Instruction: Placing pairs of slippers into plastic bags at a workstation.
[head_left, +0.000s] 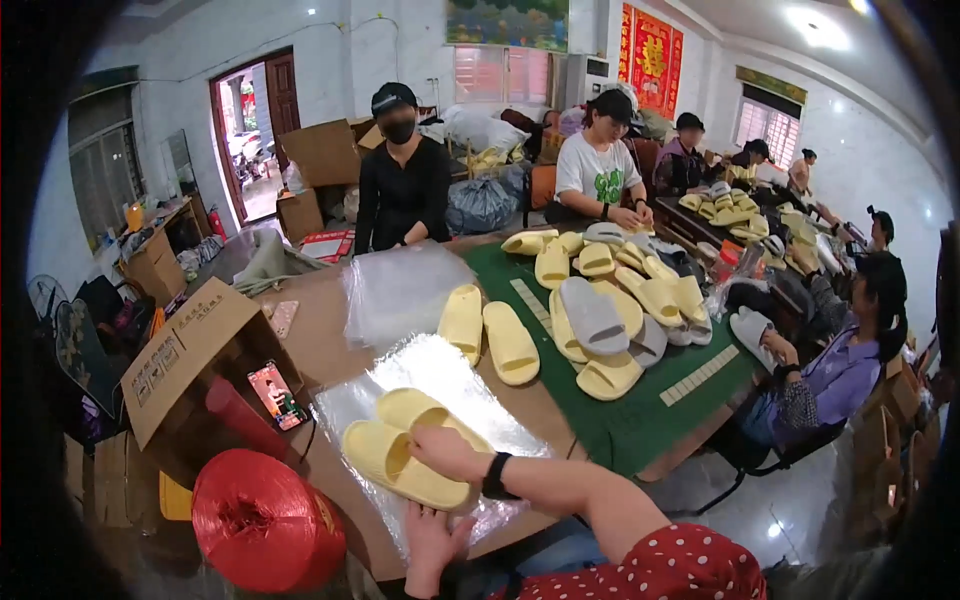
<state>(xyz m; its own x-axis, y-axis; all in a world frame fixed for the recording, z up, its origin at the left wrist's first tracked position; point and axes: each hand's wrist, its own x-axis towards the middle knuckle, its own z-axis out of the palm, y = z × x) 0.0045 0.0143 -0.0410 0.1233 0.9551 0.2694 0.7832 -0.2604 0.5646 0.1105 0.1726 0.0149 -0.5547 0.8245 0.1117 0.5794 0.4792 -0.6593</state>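
At the lower left of the frame sits a fat red spool of twine (265, 522), and just right of it your left hand (432, 540) lies flat on the near edge of the clear plastic bag (440, 375), fingers spread, holding nothing. Up a touch, your right hand (447, 452) rests on the pair of yellow slippers (405, 447) stacked on that bag; the fingers curl over the top one, but whether you're pinching it or only pressing down, I can't tell.

Here's the risk as I judge it: the film is slick and crinkled, so if your left hand lifts, the bag could slide with the slippers and the pair could skew apart.

Further up, a phone (277, 393) leans by the open cardboard box (190, 350), close to the bag's left edge. Moving right, a second yellow pair (488, 333) lies beyond your bag, then a heap of yellow and grey slippers (610, 310) covers the green mat (640, 420), where people sit sorting at the far right.
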